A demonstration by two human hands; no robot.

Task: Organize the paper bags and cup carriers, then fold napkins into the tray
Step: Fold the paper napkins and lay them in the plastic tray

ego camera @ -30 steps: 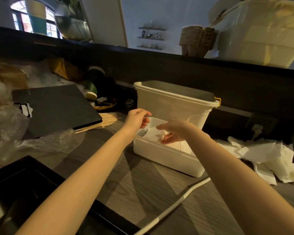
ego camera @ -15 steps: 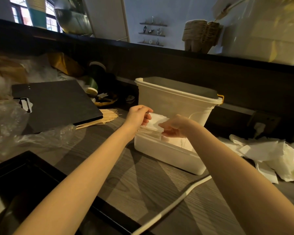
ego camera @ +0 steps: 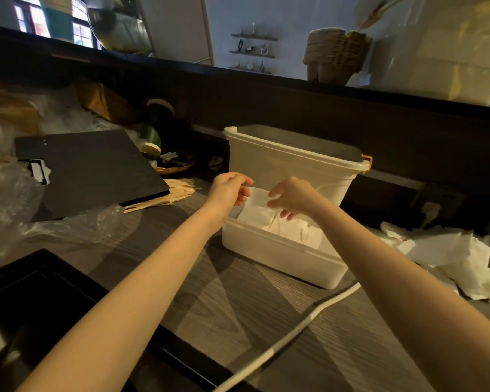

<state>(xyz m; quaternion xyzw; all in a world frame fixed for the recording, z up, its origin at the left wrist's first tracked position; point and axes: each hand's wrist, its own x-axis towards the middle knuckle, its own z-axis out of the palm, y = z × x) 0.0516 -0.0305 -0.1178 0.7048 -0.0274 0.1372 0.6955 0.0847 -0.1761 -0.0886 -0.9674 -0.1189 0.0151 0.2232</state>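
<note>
A low white tray (ego camera: 277, 257) stands on the wooden counter, with several folded white napkins (ego camera: 292, 230) lying in it. My left hand (ego camera: 229, 188) hovers over the tray's far left corner and pinches the edge of an upright napkin (ego camera: 256, 198). My right hand (ego camera: 293, 198) is over the tray's middle, fingers spread and pointing down onto the napkins. A loose pile of unfolded white napkins (ego camera: 447, 256) lies on the counter to the right. A stack of brown cup carriers (ego camera: 334, 53) sits on the high ledge behind.
A tall translucent bin (ego camera: 294, 165) with a yellow clip stands right behind the tray. A black clipboard (ego camera: 91, 171), wooden stirrers (ego camera: 170, 193) and crumpled plastic wrap (ego camera: 40, 224) lie left. A white cable (ego camera: 289, 340) crosses the counter in front. A dark sink (ego camera: 26, 321) opens at lower left.
Both hands lifted a napkin up at the tray's far left end; my right hand has now let go of it and spread its fingers over the napkins.
</note>
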